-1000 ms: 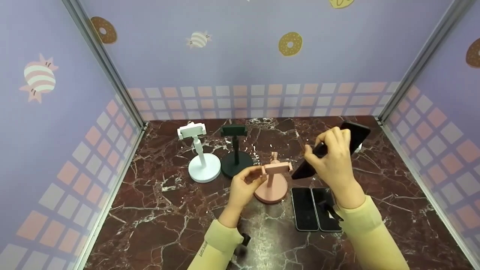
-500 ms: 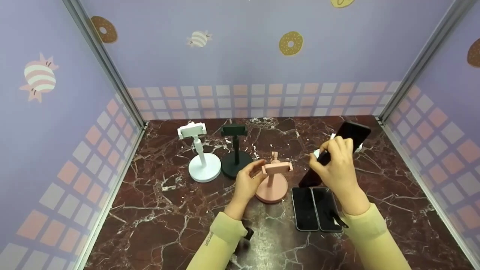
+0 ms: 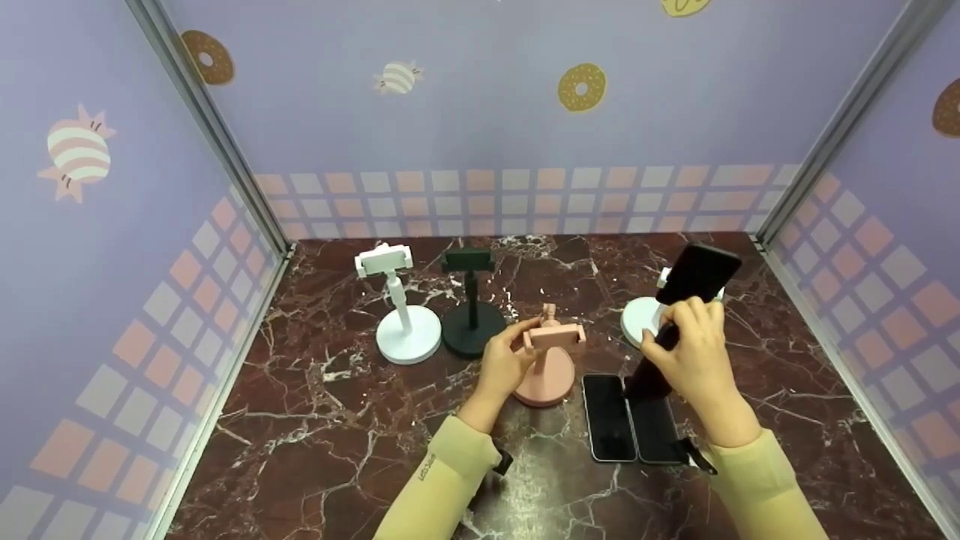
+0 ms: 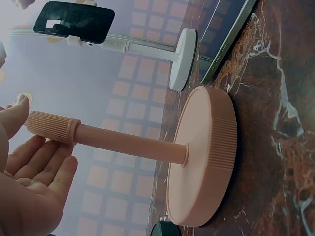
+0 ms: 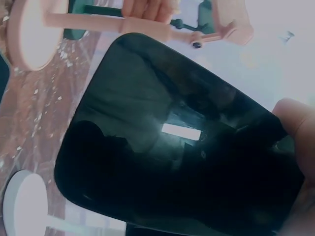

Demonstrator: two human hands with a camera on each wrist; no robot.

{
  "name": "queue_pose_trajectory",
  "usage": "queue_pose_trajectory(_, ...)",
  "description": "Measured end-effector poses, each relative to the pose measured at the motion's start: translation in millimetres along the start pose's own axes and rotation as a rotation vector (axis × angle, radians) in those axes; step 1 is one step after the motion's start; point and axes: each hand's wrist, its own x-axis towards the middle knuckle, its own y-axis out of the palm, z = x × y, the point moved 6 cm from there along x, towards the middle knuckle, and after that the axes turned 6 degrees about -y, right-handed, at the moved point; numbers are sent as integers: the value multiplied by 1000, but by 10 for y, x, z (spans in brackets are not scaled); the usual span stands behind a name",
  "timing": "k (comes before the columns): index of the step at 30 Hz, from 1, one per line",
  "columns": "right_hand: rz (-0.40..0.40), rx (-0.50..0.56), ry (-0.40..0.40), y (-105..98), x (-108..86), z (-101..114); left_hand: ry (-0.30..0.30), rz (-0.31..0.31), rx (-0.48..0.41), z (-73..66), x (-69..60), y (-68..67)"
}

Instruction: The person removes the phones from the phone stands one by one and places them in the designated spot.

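Observation:
My left hand holds the upper stem of the pink phone stand. In the left wrist view, its fingers lie along the ribbed collar, with the thumb on the other side. A dark phone, tilted, is pinched in my right hand, to the right of the pink stand and above two flat phones. That phone fills much of the right wrist view, my thumb at its edge. The pink stand's holder has nothing in it.
Two phones lie side by side on the marble table. A white stand and a black stand stand at the back left. Behind my right hand, another white stand bears a dark phone. Patterned walls enclose the table.
My right hand has moved right and nearer to me with the phone, uncovering the white stand's base behind it. My left hand has shifted slightly right along the pink stand's stem.

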Motion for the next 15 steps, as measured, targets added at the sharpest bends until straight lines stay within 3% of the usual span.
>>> queue_pose_trajectory(8, 100, -76, 63, -5, -168, -199, 22, -21, 53, -12, 62, 28)
queue_pose_trajectory(15, 219, -133, 170, -15, -283, -397, 39, -60, 156, -29, 84, 52)
